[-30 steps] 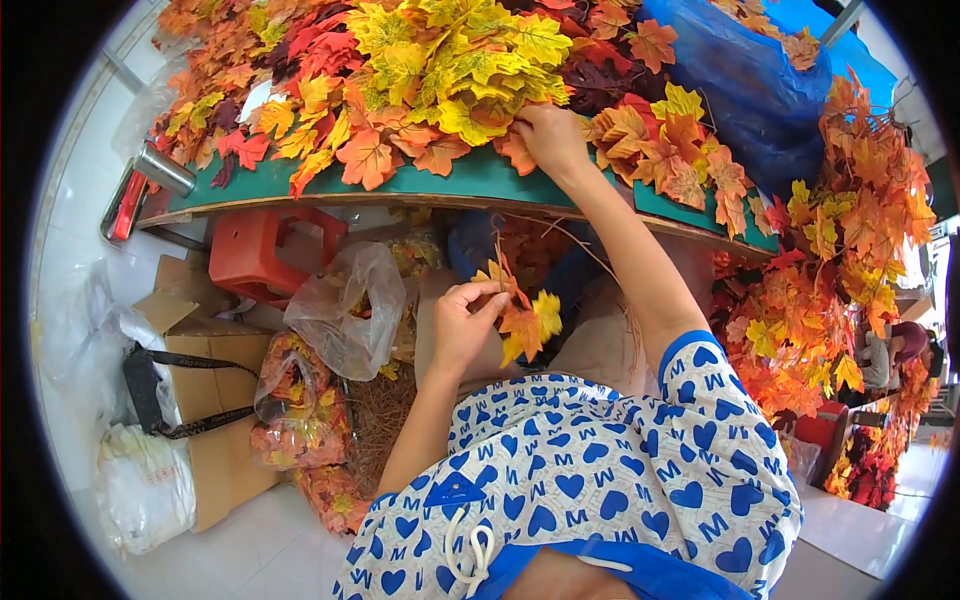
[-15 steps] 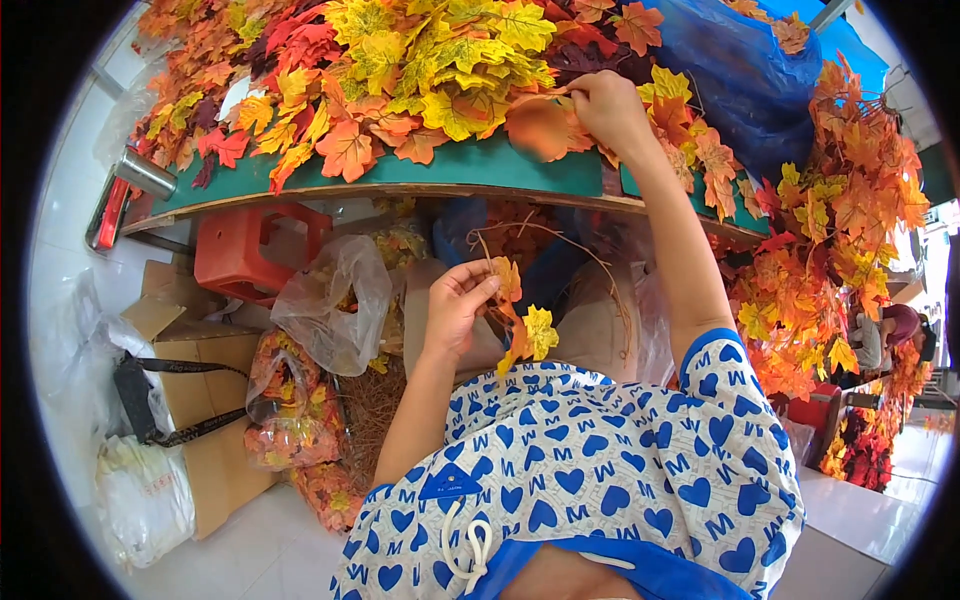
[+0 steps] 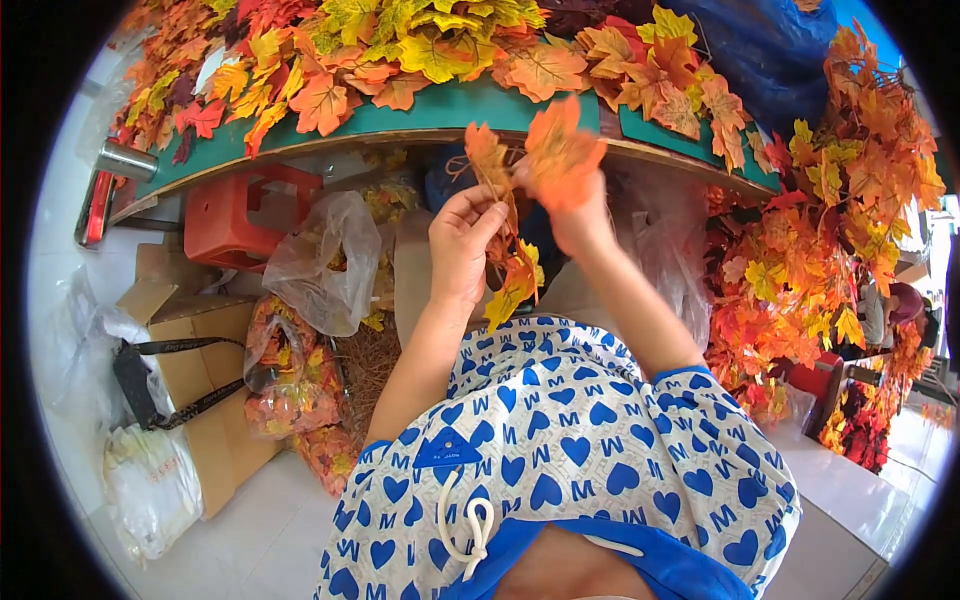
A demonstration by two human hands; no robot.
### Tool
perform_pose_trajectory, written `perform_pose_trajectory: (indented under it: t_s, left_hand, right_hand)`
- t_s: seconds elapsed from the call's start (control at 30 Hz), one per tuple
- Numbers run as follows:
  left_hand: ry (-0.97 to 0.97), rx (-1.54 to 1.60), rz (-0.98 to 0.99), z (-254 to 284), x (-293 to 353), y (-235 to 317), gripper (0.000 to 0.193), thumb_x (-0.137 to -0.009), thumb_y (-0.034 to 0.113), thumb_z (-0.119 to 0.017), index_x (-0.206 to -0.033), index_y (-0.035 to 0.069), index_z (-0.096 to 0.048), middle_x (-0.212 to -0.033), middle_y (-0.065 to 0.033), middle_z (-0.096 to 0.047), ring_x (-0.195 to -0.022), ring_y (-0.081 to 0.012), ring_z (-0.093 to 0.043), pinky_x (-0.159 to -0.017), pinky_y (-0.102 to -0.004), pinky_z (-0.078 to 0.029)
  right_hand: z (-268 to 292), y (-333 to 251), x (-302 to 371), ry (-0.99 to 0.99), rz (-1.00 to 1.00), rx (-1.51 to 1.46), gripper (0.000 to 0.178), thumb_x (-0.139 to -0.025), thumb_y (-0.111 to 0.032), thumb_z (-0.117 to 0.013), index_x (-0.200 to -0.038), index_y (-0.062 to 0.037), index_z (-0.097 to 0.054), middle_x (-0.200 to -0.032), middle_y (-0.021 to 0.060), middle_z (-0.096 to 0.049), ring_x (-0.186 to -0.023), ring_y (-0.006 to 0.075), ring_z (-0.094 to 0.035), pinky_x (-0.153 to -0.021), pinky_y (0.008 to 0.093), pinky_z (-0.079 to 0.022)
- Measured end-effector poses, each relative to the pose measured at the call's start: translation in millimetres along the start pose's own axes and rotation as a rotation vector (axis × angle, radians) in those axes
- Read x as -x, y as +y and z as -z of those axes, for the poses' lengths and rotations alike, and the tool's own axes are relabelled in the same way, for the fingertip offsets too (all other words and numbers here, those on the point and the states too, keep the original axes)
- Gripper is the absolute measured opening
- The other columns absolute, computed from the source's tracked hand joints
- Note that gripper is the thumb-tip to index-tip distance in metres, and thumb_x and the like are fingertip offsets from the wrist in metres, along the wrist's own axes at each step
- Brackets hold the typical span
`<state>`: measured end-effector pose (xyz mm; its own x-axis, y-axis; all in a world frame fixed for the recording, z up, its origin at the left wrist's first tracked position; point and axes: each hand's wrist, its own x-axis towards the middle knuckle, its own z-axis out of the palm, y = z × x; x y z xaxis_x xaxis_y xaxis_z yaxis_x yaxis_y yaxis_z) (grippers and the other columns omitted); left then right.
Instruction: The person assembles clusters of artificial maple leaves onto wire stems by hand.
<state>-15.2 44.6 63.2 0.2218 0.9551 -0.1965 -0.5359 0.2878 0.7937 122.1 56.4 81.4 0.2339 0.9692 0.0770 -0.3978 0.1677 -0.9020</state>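
My left hand (image 3: 460,245) pinches the brown stem of an artificial leaf vine in front of my lap. On that vine an orange leaf (image 3: 486,150) stands above my fingers, and a yellow-orange leaf (image 3: 520,285) hangs below them. Close beside it, my right hand (image 3: 580,220) grips a large orange maple leaf (image 3: 562,152), blurred by motion, which covers most of its fingers. Beyond both hands, yellow leaves (image 3: 430,50) and orange ones lie heaped on the green tabletop (image 3: 450,110).
Below the table's left end are a red plastic stool (image 3: 215,225), a clear plastic bag (image 3: 335,265) and a cardboard box (image 3: 215,365). Leaf garlands (image 3: 800,270) hang on the right. Blue plastic sheeting (image 3: 770,70) covers the table's far right. Another person (image 3: 900,305) is in the distance.
My right hand has come back from the heap with an orange leaf, down beside my left hand. The left hand has risen slightly and still pinches the vine.
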Motion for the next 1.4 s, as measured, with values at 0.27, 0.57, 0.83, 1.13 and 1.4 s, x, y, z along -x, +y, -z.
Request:
perform_pose_trajectory:
  t_s: [0.27, 0.57, 0.83, 1.13, 1.4]
  left_hand:
    - [0.076, -0.001, -0.083, -1.9, 3.4, 1.5, 0.019, -0.081, -0.006, -0.059, -0.100, -0.002, -0.058, -0.089, -0.0037, -0.060, -0.080, -0.0074, -0.057, -0.072, -0.0192, -0.047]
    - [0.050, -0.049, -0.151, -17.3, 15.2, -3.0, 0.029, -0.079, -0.008, -0.059, -0.106, 0.000, -0.049, -0.082, -0.0071, -0.060, -0.071, -0.0100, -0.058, -0.068, -0.0204, -0.047]
    - [0.029, -0.042, -0.141, -19.8, 14.3, -0.6, 0.030, -0.080, -0.008, -0.058, -0.107, -0.001, -0.048, -0.084, -0.0077, -0.061, -0.078, -0.0119, -0.061, -0.074, -0.0227, -0.049]
    - [0.022, -0.050, -0.115, -17.2, 11.9, -6.5, 0.030, -0.079, -0.010, -0.058, -0.107, -0.001, -0.049, -0.085, -0.0065, -0.060, -0.079, -0.0107, -0.060, -0.075, -0.0225, -0.049]
    - [0.033, -0.062, -0.122, -14.2, 12.5, -7.9, 0.031, -0.078, -0.010, -0.058, -0.107, -0.001, -0.050, -0.087, -0.0060, -0.060, -0.079, -0.0097, -0.059, -0.073, -0.0229, -0.049]
  right_hand:
    - [14.8, 5.6, 21.2, -0.123, -0.213, 0.178, 0.021, -0.078, -0.005, -0.068, -0.097, 0.0045, -0.065, -0.088, 0.0050, -0.065, -0.076, 0.0118, -0.061, -0.070, 0.0240, -0.050]
    - [17.6, 14.8, 23.8, 0.141, -0.395, -0.299, 0.017, -0.082, -0.002, -0.064, -0.099, 0.0023, -0.063, -0.089, 0.0078, -0.065, -0.079, 0.0148, -0.064, -0.071, 0.0222, -0.054]
    - [13.3, 17.9, 32.7, 0.126, -0.500, -0.569, 0.015, -0.083, -0.003, -0.062, -0.098, -0.0001, -0.062, -0.089, 0.0085, -0.066, -0.079, 0.0134, -0.064, -0.071, 0.0228, -0.055]
    - [12.7, 16.3, 34.3, 0.177, -0.514, -0.489, 0.015, -0.082, -0.003, -0.063, -0.097, -0.0026, -0.063, -0.086, 0.0055, -0.066, -0.073, 0.0100, -0.063, -0.064, 0.0195, -0.053]
    - [11.8, 21.4, 34.8, 0.225, -0.527, -0.525, 0.014, -0.081, -0.002, -0.064, -0.095, -0.0050, -0.064, -0.083, 0.0017, -0.064, -0.066, 0.0062, -0.056, -0.060, 0.0184, -0.047]
